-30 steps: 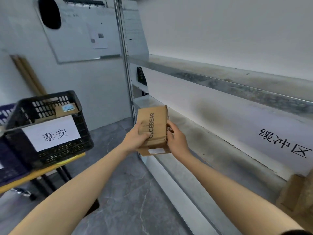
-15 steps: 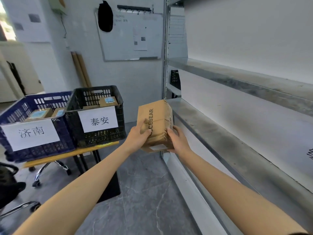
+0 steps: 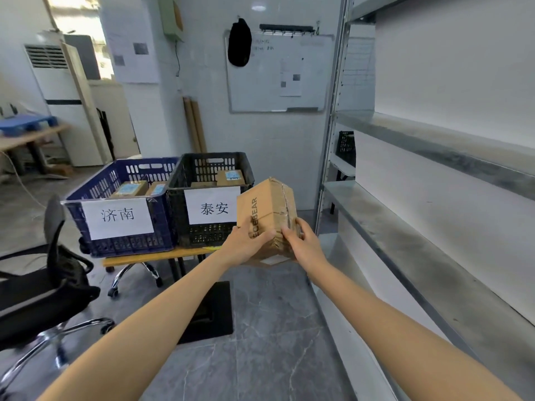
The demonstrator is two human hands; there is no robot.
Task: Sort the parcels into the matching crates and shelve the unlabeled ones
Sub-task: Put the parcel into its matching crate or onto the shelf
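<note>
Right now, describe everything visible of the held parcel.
The parcel is a brown cardboard box sealed with clear tape, with dark lettering ending in BEAR running up one face and a white patch underneath. It is held in the air, tilted, in front of the black crate. The left hand grips its lower left face; the right hand grips its lower right edge.

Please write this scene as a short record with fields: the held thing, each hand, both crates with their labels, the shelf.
held thing: cardboard parcel, in the air in front of the crates
left hand: grips the parcel's left side
right hand: grips its right side
blue crate: labelled 济南, parcels inside
black crate: labelled 泰安, parcels inside, right of the blue one
metal shelf: on the person's right
</note>
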